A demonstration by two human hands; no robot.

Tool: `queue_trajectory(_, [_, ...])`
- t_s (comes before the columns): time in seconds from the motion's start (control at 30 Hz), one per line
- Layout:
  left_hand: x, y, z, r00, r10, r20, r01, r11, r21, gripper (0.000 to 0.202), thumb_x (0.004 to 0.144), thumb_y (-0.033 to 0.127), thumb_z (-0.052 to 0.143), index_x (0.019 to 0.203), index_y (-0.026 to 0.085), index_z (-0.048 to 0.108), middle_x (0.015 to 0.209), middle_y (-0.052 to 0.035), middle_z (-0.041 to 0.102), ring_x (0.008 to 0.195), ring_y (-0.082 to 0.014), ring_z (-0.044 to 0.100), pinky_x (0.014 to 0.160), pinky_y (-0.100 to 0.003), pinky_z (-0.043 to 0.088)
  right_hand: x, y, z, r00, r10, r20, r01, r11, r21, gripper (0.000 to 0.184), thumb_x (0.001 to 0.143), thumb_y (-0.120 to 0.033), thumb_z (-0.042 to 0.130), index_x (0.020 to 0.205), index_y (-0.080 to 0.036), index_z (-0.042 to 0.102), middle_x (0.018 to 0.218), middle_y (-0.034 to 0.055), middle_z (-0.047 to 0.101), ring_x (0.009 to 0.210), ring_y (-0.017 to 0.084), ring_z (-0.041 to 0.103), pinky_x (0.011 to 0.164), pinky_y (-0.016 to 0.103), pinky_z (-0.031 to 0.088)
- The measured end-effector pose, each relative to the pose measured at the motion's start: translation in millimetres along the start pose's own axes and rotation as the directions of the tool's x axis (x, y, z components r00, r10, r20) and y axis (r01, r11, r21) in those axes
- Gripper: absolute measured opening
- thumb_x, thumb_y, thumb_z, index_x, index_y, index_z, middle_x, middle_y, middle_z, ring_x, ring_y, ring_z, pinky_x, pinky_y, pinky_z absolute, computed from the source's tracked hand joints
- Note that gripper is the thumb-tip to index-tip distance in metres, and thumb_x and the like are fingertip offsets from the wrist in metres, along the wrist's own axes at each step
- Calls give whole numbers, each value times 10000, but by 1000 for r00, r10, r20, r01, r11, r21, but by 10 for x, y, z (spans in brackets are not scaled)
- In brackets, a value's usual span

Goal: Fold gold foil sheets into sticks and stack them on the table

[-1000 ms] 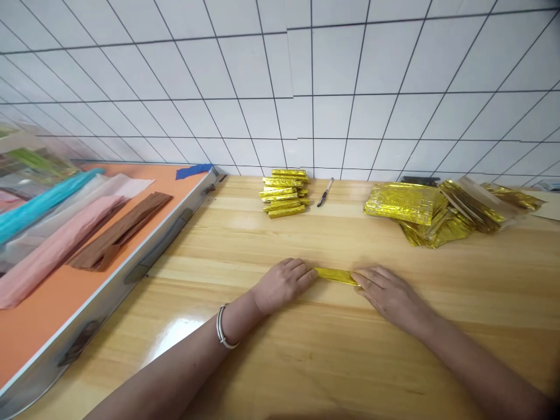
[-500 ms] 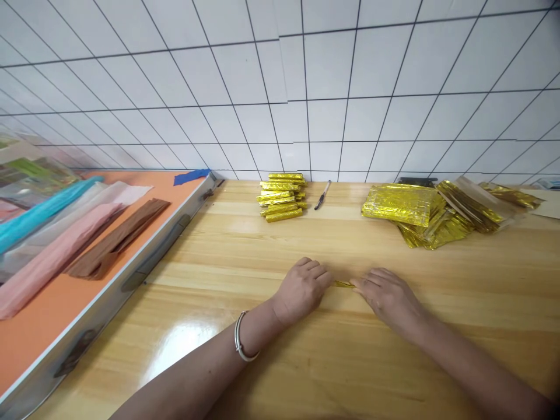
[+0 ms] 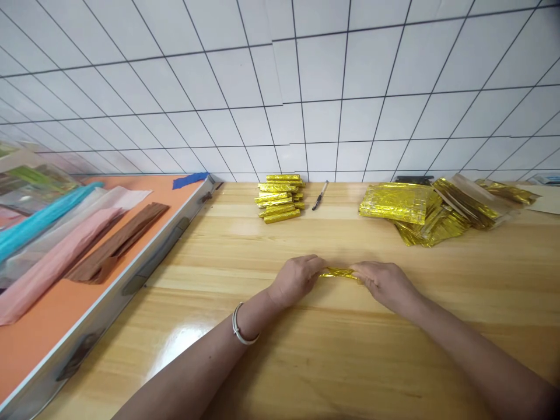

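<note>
Between my two hands stretches a narrow strip of shiny gold foil (image 3: 339,273), held at both ends just over the wooden table (image 3: 271,350). My left hand (image 3: 300,277), with a silver bangle (image 3: 240,326) on its wrist, is closed on the strip's left end. The right end is pinched by my right hand (image 3: 382,283). My fingers hide both ends of the strip. Beyond my left hand lies a stack of gold foil rolls (image 3: 280,198), near the wall. Past my right hand is a pile of flat gold foil packs (image 3: 394,203), some in clear wrapping.
A pen (image 3: 320,195) lies between the rolls and the packs. On the left, an orange board (image 3: 144,251) with a raised edge bears folded brown paper (image 3: 118,242), pink paper (image 3: 65,256) and blue paper (image 3: 48,219). A tiled wall (image 3: 315,76) bounds the table's back.
More of the gold strip now shows between my hands, and it looks wider. My right hand's fingers have curled in around its end. The view has shifted slightly.
</note>
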State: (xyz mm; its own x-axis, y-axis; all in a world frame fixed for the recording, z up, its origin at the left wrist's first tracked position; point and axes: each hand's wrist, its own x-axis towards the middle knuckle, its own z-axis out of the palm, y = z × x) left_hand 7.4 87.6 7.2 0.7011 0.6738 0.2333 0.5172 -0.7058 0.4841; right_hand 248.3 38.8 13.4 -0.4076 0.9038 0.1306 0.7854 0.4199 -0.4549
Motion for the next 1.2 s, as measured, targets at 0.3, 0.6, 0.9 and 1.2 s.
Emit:
queue_trajectory(0.3, [276,-182,52,994,-113,-12,105,953,-285,184,892,201,461,963,183,630,877,-20,662,808,-135,598,726,-214,447,205,239,3,994,112,-13,-110,988,105,259,913,-347,383,913,-231,614,712,-1,633,646,156,573,577,251,411])
queue_trajectory(0.6, [367,-293,149,972,-219,-82,189,944,-272,44,825,182,526,860,188,552,737,21,605,660,-114,536,619,-207,401,209,470,45,982,150,-114,-141,986,86,205,890,-331,421,920,-226,594,826,25,644,761,181,585,656,275,415])
queue_trajectory(0.9, [316,-280,160,955,-268,-129,219,926,-308,98,810,209,555,858,197,470,700,50,524,640,-98,478,611,-200,381,146,470,99,926,263,-271,-214,957,196,202,843,-353,522,1005,-234,527,773,-6,626,675,152,588,609,253,442])
queue_trajectory(1.2, [288,-314,187,957,-231,-177,189,956,-226,58,824,225,566,805,197,519,722,29,566,689,-114,505,654,-215,391,78,487,183,837,378,-395,-282,917,280,284,802,-403,574,1006,-240,464,649,-26,609,555,155,576,534,256,431])
